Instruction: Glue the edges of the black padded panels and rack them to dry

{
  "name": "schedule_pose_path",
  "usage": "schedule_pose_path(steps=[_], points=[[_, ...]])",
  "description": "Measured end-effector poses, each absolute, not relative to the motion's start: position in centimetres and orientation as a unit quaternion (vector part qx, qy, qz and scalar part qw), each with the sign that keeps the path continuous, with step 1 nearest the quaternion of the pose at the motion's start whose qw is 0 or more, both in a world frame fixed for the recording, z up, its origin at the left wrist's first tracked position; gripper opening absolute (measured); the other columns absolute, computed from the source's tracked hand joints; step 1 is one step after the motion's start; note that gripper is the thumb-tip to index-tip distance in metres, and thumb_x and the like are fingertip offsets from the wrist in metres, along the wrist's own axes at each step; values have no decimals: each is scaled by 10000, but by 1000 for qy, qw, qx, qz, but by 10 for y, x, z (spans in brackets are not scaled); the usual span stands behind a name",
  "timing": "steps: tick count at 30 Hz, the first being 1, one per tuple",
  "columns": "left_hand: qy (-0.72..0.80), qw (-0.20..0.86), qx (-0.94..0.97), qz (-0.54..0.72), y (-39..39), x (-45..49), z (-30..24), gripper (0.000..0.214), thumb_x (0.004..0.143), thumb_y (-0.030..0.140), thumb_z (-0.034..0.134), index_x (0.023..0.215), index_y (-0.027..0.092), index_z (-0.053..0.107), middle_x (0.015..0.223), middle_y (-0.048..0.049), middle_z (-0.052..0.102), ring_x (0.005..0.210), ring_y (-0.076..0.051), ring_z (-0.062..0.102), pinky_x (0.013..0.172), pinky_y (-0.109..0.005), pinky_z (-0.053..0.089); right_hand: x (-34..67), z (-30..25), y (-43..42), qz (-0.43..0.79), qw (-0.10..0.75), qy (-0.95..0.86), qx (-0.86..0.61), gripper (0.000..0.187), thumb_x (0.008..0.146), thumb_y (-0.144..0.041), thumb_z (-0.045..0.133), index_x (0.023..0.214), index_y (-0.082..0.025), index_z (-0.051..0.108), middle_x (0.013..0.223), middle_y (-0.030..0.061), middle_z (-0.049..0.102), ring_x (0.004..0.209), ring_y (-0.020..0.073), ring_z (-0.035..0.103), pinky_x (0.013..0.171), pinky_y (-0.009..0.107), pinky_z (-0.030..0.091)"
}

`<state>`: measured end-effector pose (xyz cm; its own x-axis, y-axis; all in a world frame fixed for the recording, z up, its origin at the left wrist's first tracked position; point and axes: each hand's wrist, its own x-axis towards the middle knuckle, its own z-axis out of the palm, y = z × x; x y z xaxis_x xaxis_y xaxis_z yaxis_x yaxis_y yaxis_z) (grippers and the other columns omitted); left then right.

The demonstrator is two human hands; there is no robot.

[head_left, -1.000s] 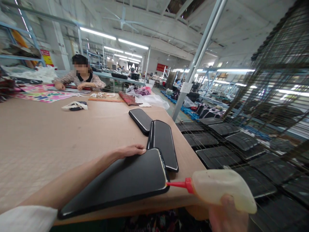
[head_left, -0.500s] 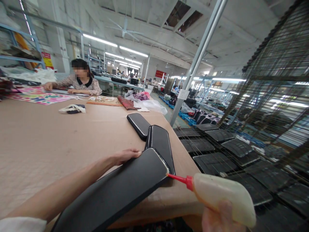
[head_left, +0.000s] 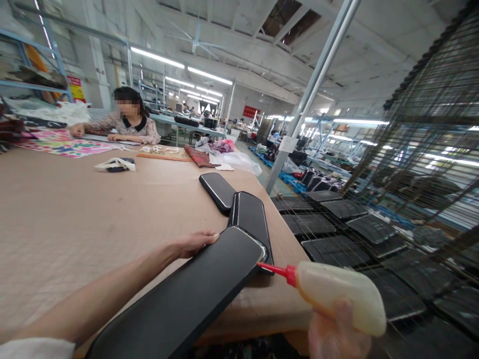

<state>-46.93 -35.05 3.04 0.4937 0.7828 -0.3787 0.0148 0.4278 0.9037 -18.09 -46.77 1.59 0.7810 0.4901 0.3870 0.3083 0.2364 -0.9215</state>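
Observation:
My left hand (head_left: 195, 244) grips the far edge of a long black panel (head_left: 187, 289) with rounded corners; its thumb lies on the top face and the other fingers are hidden beneath. In my right hand (head_left: 339, 329) is a squeeze bottle (head_left: 337, 289) of pale yellowish glue, lying almost level. Its red nozzle (head_left: 275, 269) touches the rim near the panel's right corner. A shiny whitish line of glue runs along that end's edge. Behind, partly covered by the held panel, rests a stack of similar black panels (head_left: 250, 214), and beyond it another black panel (head_left: 217, 190).
A brown-covered table (head_left: 93, 214) spreads to the left. Across it sits a co-worker (head_left: 130, 124) beside colourful printed sheets (head_left: 71, 144). A small cloth bundle (head_left: 116, 165) lies mid-table. On the right, a wire rack (head_left: 359, 224) holds several black panels, and a metal post (head_left: 299, 119) rises near the table's edge.
The nozzle tip has slid a little along the panel's right edge towards me, past the corner. The glue line at the corner is longer. My left hand keeps its hold.

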Motion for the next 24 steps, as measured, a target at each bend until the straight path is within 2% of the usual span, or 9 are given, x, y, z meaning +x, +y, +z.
schedule_pose_path(steps=[2,5,9,11,19,24], points=[[422,734,458,270,-352,-469,30,466,597,527,682,846,157,547,782,-4,616,682,-122,561,638,-252,424,-182,15,-467,66,710,-321,-624,457,499,-432,772,865,-204,620,1074,122,576,1196,401,330,882,561,401],[419,742,445,276,-353,-468,30,449,596,519,688,824,159,548,763,-2,623,675,-121,565,640,-250,430,-187,22,-465,122,746,-302,-580,470,518,-451,760,866,-170,615,1113,126,551,1210,385,313,931,552,358],[426,747,433,271,-353,-468,30,473,577,526,698,839,155,567,766,-12,634,665,-126,573,633,-248,440,-199,38,-461,208,800,-266,-495,582,637,-475,673,1087,-132,533,1168,111,517,1133,315,429,963,528,314],[427,746,432,274,-353,-468,29,489,556,529,710,845,159,573,770,-11,637,662,-127,576,632,-251,447,-205,42,-460,226,811,-246,-481,580,670,-445,658,1127,-120,507,1177,111,507,1101,278,459,983,499,291],[429,744,420,292,-354,-467,29,474,540,523,720,818,164,582,738,-4,643,660,-131,585,631,-244,450,-207,38,-464,230,775,-304,-504,487,732,-439,590,1100,-127,525,1110,118,533,1018,258,506,894,460,398],[439,741,411,301,-356,-467,31,487,518,525,731,792,150,585,721,-11,648,633,-129,588,608,-238,454,-215,46,-466,300,786,-236,-486,534,679,-419,649,1123,-153,517,1144,83,517,1033,220,491,958,421,332]])
